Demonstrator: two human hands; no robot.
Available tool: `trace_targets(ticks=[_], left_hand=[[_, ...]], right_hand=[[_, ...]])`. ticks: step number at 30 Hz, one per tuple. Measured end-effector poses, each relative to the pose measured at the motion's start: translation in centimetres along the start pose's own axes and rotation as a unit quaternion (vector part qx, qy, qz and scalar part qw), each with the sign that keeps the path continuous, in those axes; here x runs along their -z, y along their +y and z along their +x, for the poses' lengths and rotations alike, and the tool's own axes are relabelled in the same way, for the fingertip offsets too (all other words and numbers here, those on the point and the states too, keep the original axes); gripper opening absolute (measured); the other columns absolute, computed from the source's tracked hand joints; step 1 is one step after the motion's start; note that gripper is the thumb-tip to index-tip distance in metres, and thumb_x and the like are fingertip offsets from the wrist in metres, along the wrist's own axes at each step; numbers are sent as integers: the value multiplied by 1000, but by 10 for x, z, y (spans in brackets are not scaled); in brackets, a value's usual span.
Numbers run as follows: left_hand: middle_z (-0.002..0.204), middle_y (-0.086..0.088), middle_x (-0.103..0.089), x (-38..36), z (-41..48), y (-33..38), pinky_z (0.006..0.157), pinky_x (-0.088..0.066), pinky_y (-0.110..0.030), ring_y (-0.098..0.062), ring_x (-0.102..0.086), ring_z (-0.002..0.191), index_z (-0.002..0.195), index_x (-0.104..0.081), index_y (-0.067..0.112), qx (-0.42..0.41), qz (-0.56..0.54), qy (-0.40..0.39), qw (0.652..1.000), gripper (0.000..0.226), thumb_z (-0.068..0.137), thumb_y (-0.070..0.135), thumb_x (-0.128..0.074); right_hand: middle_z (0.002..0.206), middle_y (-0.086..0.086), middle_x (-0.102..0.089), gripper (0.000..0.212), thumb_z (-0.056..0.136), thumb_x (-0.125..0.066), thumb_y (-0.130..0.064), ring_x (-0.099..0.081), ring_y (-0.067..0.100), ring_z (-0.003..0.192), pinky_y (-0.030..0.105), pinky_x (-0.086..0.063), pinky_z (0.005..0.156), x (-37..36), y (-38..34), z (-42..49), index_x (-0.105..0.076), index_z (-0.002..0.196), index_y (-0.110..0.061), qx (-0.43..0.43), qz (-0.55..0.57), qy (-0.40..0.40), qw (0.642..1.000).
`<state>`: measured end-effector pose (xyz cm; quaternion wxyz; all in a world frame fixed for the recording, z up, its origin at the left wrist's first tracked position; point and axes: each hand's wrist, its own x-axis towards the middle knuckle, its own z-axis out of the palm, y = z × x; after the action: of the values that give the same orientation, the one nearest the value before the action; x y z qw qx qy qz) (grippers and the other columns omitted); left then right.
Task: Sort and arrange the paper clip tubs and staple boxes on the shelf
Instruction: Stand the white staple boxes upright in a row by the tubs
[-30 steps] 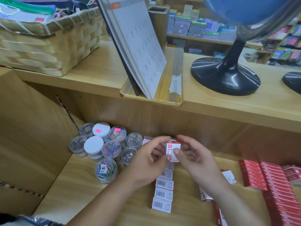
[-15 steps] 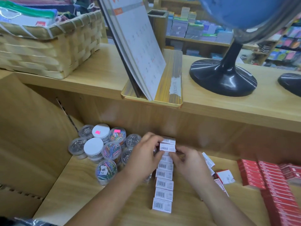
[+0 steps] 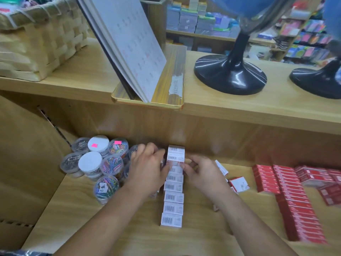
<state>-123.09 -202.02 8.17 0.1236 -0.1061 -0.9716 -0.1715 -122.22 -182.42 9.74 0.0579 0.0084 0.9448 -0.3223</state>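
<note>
There, your left hand (image 3: 149, 169) and right hand (image 3: 200, 172) pinched the row of staple boxes (image 3: 173, 187) from nine and three, its long axis running twelve to six between them

Wooden counter (image 3: 239, 100) above shelf recess; stocked stationery shelves (image 3: 212, 36) behind.

Both hands, left hand (image 3: 147, 169) and right hand (image 3: 202, 172), flank a row of white staple boxes (image 3: 173, 187); paper clip tubs (image 3: 100, 161) beside.
</note>
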Motion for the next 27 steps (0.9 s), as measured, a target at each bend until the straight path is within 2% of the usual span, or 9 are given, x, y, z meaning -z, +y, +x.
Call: trace_targets(ticks=[4, 7, 9, 13, 17, 20, 22, 24, 27], left_hand=[[98, 2, -56, 16, -14, 28, 78, -49, -38, -24, -55, 89, 102, -70, 18, -52, -80, 37, 995, 23, 89, 35, -64], [104, 1, -59, 8, -12, 72, 81, -51, -35, -22, -61, 95, 105, -70, 18, -106, -139, -71, 982, 18, 90, 23, -61], [117, 0, -57, -13, -2, 100, 86, -52, -40, -25, -59, 108, 116, -66, 20, -135, -128, -158, 970, 30, 89, 11, -56], [136, 1, -44, -49, 18, 128, 86, -52, -40, -28, -56, 115, 137, -54, 36, -157, -42, -222, 961, 54, 92, 5, -52], [127, 0, -42, -52, 17, 137, 76, -45, -36, -24, -53, 111, 124, -60, 27, -174, 15, -188, 966, 32, 94, 15, -59], [121, 4, -46, -53, 18, 134, 70, -45, -36, -22, -56, 110, 118, -58, 24, -194, 15, -176, 965, 25, 94, 20, -62], [117, 5, -49, -52, 19, 129, 69, -47, -35, -23, -60, 106, 120, -57, 26, -200, 7, -177, 964, 26, 94, 29, -64], [117, 3, -49, -50, 18, 126, 77, -52, -40, -24, -62, 105, 127, -58, 26, -200, 9, -194, 960, 33, 95, 34, -64], [118, 2, -44, -37, 12, 122, 78, -51, -39, -26, -65, 96, 131, -60, 27, -178, -15, -190, 965, 36, 95, 26, -64]], right_hand=[[92, -13, -73, 20, 90, -71, -34, -67, 5, 85, 28, -54, 80, 44, 35, -25, -74, 108, -25, -57, 85, 86, 991], [106, -1, -73, 20, 91, -66, -19, -68, 20, 100, 32, -53, 85, 66, 78, -40, -75, 109, -18, -68, -23, 162, 984], [118, 2, -70, 33, 84, -64, -9, -64, 26, 112, 35, -52, 92, 69, 101, -44, -73, 116, -16, -51, -88, 125, 987], [147, -9, -52, 58, 80, -64, -15, -51, 18, 134, 41, -50, 102, 69, 128, -54, -59, 136, -26, -33, -144, -30, 989], [119, -12, -57, 54, 74, -70, -17, -62, 18, 110, 39, -56, 80, 65, 151, -59, -62, 126, -31, -25, -190, 0, 982], [110, -6, -62, 38, 79, -73, -27, -64, 22, 101, 36, -52, 78, 63, 151, -65, -63, 116, -28, -33, -199, 34, 979], [105, -2, -64, 32, 82, -73, -28, -64, 24, 97, 36, -51, 78, 64, 149, -71, -64, 112, -25, -39, -151, 51, 986], [100, -4, -62, 31, 82, -72, -27, -63, 17, 89, 31, -49, 77, 69, 146, -78, -66, 113, -26, -49, -72, 76, 993], [96, -5, -68, 21, 86, -72, -24, -64, 3, 80, 22, -49, 74, 82, 126, -89, -71, 107, -29, -71, 96, 105, 987]])
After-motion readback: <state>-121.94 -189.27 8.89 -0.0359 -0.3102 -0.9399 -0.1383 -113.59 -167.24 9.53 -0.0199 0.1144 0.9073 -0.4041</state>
